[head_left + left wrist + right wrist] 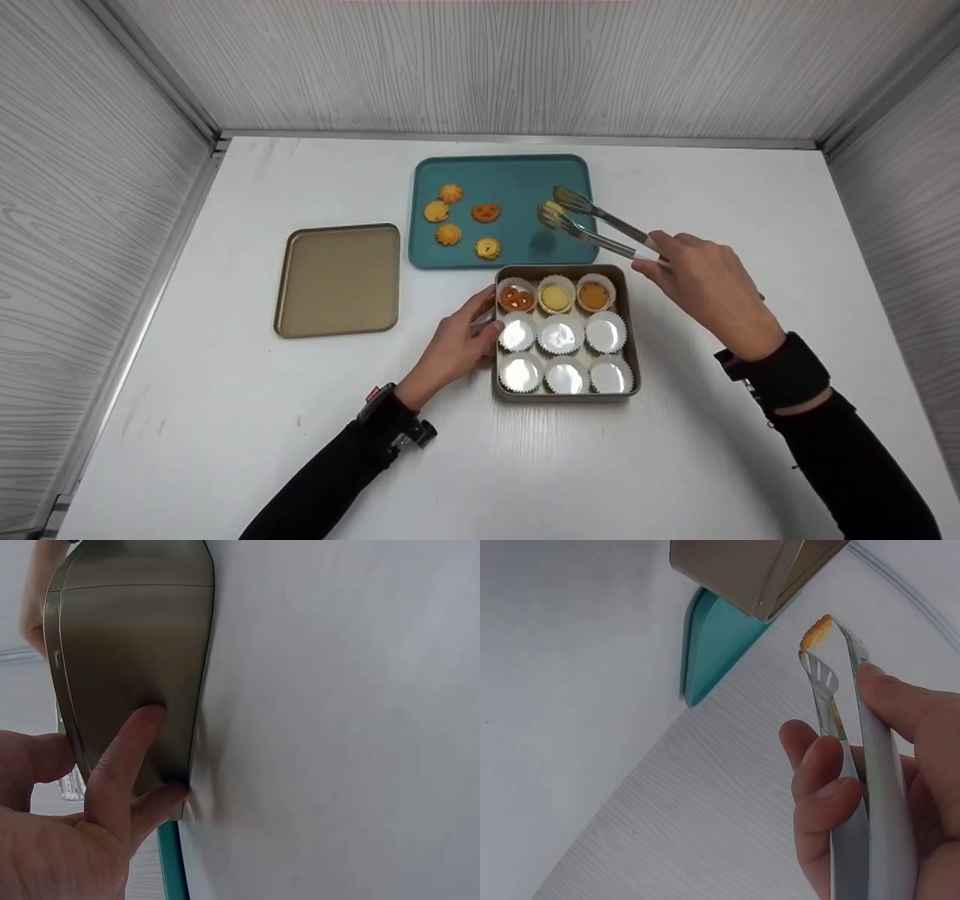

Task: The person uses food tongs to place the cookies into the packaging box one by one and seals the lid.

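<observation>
My left hand [450,349] holds the left wall of a deep metal tin [634,330], thumb at the rim and fingers against the outer side [135,652]. White paper cups [560,334] fill the tin; the back row contains a pretzel [516,299], a pale round cookie [556,298] and a darker one [594,295], while the other cups look empty. Metal tongs [611,244] with light handles are gripped in my right hand [709,289]. Between their tips a cookie [817,633] is pinched, above the right part of the teal tray [517,171].
Several cookies [448,235] and a pretzel [486,213] lie on the left and middle of the teal tray, just behind the tin. A shallow gold-brown lid or tray [341,281] rests at the left. Grey wood-patterned panels [510,67] stand around the white table [225,420].
</observation>
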A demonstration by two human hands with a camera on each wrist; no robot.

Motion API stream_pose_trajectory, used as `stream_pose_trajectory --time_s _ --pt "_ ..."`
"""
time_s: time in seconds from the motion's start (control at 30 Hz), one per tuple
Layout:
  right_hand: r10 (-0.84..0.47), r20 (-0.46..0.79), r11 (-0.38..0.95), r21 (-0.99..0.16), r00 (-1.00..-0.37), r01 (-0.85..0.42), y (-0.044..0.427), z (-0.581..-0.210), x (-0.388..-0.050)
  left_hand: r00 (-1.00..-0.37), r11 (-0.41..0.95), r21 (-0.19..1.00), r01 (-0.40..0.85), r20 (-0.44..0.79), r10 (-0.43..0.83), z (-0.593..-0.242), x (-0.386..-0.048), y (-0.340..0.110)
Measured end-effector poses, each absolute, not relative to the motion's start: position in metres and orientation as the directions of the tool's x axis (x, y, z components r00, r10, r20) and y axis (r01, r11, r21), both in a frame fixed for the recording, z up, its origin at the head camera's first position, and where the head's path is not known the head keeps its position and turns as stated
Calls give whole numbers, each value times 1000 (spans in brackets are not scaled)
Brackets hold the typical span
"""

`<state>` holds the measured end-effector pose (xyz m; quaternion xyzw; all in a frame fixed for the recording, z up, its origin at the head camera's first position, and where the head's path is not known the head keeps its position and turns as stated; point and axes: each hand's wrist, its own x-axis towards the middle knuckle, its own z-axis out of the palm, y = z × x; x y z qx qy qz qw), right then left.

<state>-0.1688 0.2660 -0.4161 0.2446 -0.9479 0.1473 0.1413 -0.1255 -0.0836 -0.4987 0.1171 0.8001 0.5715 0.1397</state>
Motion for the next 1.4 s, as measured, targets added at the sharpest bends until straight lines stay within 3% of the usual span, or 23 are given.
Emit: stream_pose_trajectory --time_s 0.4,0.93,1.4 --pt "-493 415 807 -111 -765 -580 279 -416 -135 -936 341 940 15 -107 335 -499 -130 -86" --pt "-552 324 773 -149 -768 -617 274 -425 -98 -934 298 954 -1 -108 340 -501 -133 -85" --pt "-640 323 692 -154 -697 -706 270 -445 -90 -920 277 960 -33 -137 367 -497 -132 -82"
